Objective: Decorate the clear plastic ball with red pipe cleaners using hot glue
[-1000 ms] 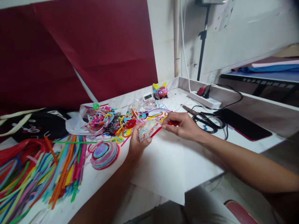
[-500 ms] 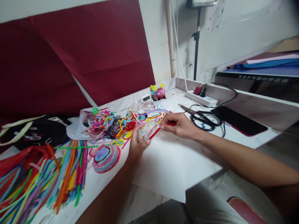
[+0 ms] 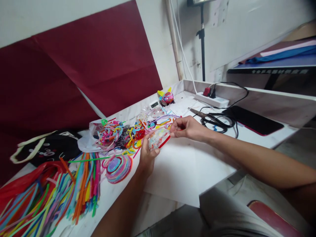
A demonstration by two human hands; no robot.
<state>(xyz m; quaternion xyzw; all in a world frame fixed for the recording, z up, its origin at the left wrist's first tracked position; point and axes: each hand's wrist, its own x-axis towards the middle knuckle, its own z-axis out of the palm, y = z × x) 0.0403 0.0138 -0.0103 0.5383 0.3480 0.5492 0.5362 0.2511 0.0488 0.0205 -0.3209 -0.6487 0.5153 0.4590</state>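
My left hand (image 3: 147,153) grips a small multicoloured wound disc (image 3: 158,138) over the white table (image 3: 217,164). My right hand (image 3: 189,128) pinches a red pipe cleaner (image 3: 165,141) that runs along the disc's lower edge. Both hands are closed. Just behind them lies a tangle of short coloured pipe cleaner pieces (image 3: 123,133). A flat spiral of purple, blue and pink pipe cleaners (image 3: 118,168) rests to the left of my left hand.
A big bundle of long coloured pipe cleaners (image 3: 49,194) spreads at the left. Scissors (image 3: 209,118), a black phone (image 3: 254,120), a power strip (image 3: 212,98), a small timer (image 3: 155,104) and a colourful finished figure (image 3: 167,97) sit at the back. A black bag (image 3: 46,148) lies far left.
The view has shifted, so everything sits slightly lower and to the left. My hands stay together on the disc and the red pipe cleaner, with the right hand a little closer to the disc.
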